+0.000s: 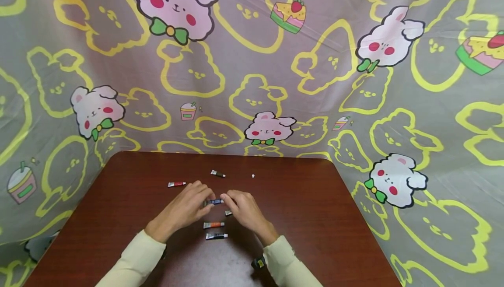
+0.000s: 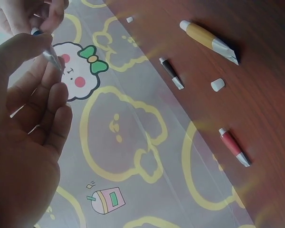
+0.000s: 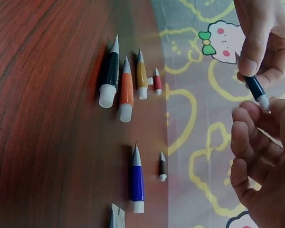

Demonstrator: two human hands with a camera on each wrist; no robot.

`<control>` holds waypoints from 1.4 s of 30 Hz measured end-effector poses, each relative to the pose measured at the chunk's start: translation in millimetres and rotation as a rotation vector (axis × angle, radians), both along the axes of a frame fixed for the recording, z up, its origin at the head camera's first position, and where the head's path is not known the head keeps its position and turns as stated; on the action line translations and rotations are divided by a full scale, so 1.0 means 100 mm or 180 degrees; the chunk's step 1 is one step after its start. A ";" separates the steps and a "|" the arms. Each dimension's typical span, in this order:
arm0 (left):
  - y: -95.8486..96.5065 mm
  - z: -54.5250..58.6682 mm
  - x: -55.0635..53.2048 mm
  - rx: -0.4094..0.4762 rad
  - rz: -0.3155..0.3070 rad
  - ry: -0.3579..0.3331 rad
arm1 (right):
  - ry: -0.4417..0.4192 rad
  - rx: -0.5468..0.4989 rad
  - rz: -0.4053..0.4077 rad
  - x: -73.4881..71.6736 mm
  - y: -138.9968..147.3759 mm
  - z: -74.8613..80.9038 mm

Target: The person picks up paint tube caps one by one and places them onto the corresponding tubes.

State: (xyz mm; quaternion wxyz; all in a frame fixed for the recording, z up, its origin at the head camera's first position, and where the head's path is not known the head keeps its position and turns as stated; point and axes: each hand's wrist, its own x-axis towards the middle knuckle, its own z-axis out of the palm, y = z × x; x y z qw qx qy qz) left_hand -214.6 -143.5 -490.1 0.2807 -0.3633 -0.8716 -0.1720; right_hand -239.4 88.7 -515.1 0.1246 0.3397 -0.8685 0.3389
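Note:
Both hands meet over the table around a small dark blue paint tube with a white cap. My left hand pinches the tube's silver end between thumb and fingers. At the other end, the thumb and index finger of my right hand pinch the cap, its other fingers loosely bent. The left wrist view shows the silver end of the tube under the left thumb. Partly behind the right hand in the head view lies a blue paint tube.
Black and orange paint tubes lie nearer me. Farther off are red and dark brown tubes. A yellow tube lies near a loose white cap; another small white cap sits farther back. Patterned cloth surrounds the table.

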 end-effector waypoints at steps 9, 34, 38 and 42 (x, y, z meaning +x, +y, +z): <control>0.00 -0.01 0.00 -0.0028 0.0015 -0.0053 | -0.0121 -0.0231 0.0078 0.00 -0.01 0.01; 0.00 -0.03 -0.01 0.0116 0.0003 -0.0110 | -0.0085 -0.0194 0.0179 -0.04 0.05 0.02; 0.01 -0.03 -0.01 0.0121 0.0027 -0.0139 | -0.0200 -0.0215 0.0165 -0.03 0.05 0.02; 0.02 -0.03 -0.01 0.0134 0.0042 -0.0111 | -0.0412 -0.0310 0.0220 -0.01 0.08 0.03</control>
